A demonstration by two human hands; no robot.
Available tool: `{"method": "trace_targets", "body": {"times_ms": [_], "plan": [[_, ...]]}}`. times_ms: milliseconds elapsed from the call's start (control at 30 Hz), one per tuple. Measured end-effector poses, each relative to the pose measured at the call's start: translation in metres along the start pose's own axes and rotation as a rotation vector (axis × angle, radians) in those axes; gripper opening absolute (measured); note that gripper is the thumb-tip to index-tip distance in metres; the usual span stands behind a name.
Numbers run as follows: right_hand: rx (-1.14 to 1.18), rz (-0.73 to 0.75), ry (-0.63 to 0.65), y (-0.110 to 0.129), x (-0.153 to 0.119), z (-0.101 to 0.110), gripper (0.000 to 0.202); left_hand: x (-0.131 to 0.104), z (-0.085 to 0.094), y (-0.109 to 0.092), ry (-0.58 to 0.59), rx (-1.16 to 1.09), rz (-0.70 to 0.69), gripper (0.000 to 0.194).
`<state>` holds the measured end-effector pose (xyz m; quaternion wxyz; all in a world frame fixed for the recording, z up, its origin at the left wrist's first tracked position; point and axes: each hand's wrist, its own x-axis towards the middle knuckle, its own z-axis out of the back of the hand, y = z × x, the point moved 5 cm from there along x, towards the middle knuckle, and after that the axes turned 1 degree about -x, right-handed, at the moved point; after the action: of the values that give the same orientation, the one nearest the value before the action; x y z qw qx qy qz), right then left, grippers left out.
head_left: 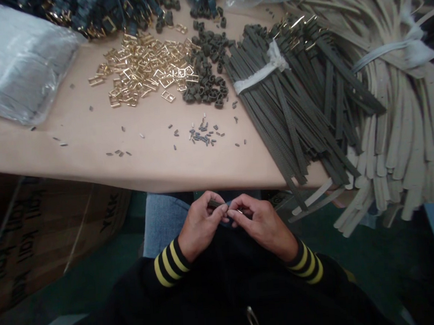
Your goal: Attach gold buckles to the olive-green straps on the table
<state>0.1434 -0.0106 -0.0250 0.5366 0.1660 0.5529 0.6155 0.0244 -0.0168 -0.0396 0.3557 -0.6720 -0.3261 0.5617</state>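
The narrow dark-olive strip is mostly hidden in my left hand, pinched between thumb and fingers, above my lap by the table edge. My right hand meets it, fingertips closed on a small glinting gold metal piece, its shape unclear. Beyond, the smooth tan table bears shiny gold rectangular buckles, small olive loops and tied flat olive straps; a brown cardboard box stands below, left

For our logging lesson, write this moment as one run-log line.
left hand: pinches dark strip | right hand: pinches shiny piece | table: gold buckles, dark loops, dark straps
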Motion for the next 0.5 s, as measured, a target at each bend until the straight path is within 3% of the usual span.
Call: {"method": "trace_targets", "body": {"times_ms": [267,500], "plan": [[0.236,0.051,0.162,0.0004,-0.0043,0.0046,0.022,0.0024,0.0017,0.0062,0.026,-0.253,0.126,0.02],[0.194,0.069,0.118,-0.0065,-0.0033,0.0018,0.015,0.0014,-0.0004,0.0071,0.036,-0.316,0.171,0.024]]}}
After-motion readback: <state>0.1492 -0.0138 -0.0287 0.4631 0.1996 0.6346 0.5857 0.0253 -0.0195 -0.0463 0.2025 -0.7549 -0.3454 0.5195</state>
